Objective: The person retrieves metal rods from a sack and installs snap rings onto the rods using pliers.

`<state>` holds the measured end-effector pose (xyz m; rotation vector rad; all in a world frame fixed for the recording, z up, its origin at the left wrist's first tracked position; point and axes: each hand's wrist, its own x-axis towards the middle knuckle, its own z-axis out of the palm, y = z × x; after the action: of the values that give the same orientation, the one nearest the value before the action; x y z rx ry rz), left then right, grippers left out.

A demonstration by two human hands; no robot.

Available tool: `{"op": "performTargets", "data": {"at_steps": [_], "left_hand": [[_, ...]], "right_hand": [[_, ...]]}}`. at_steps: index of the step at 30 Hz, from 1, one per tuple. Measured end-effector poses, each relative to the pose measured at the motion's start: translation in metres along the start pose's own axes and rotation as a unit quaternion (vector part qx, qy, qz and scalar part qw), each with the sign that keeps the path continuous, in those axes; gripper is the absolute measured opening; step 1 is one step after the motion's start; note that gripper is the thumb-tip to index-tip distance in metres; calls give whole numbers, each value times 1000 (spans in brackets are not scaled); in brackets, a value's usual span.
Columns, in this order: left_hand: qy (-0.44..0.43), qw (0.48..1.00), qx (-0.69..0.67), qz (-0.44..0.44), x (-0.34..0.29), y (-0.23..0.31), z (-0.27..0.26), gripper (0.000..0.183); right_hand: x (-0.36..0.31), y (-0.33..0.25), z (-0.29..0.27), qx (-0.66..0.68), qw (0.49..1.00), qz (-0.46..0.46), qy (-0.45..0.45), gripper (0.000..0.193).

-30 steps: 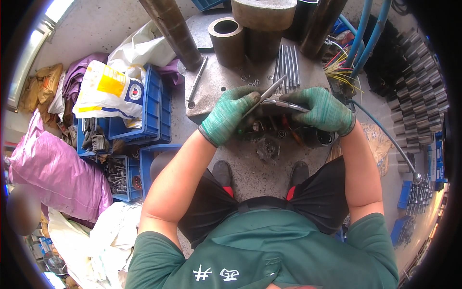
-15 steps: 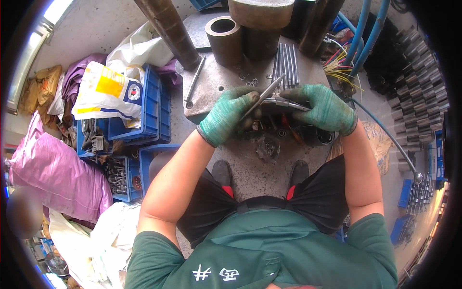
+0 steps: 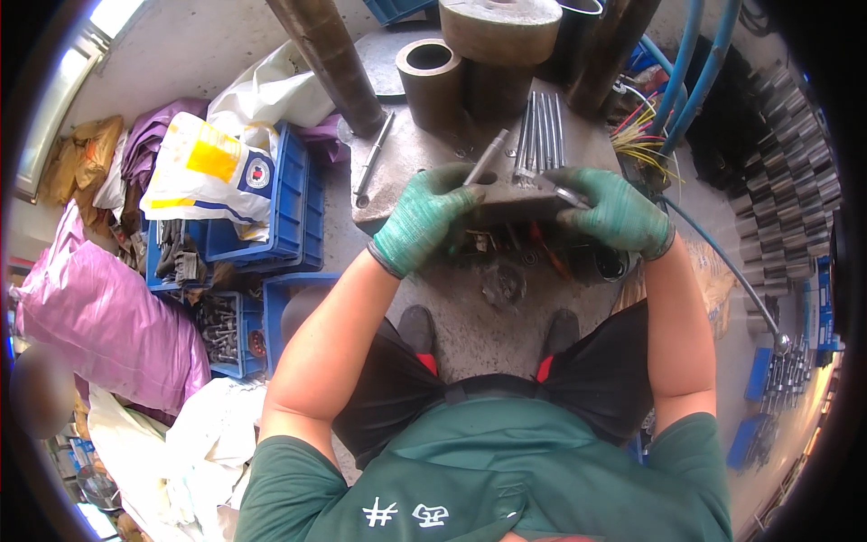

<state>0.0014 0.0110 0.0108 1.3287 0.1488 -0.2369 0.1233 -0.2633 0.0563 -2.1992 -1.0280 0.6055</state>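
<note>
Both my hands wear green knitted gloves, dark at the fingers. My left hand is closed round a slim metal rod, whose free end points up and to the right over the steel plate. In my right hand is a short shiny metal rod, pinched between thumb and fingers and partly hidden. The two pieces are apart. Just beyond my right fingers, several long metal rods lie side by side on the plate. A single rod with a thicker body lies at the plate's left edge.
A hollow steel cylinder and a heavy round block stand between thick columns. Blue crates and a purple sack are at the left. Blue hoses and stacked metal cylinders are at the right.
The rod in my left hand has swung steeper and moved away from the right-hand piece, which it crossed before. The right-hand piece now tilts more and shows less of its length.
</note>
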Motion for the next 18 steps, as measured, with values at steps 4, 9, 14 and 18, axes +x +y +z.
{"op": "performTargets", "data": {"at_steps": [4,9,14,18], "left_hand": [[209,964,127,105,11,-2,-18,33],[326,819,459,114,21,-5,-77,51],[294,764,555,147,18,3,-76,49],[276,680,670,109,24,4,-70,34]], "right_hand": [[10,27,2,3,982,18,187,51],[43,78,10,-99,947,48,301,40],[63,82,12,-104,945,93,297,44],[68,87,11,-142,945,96,279,47]]}}
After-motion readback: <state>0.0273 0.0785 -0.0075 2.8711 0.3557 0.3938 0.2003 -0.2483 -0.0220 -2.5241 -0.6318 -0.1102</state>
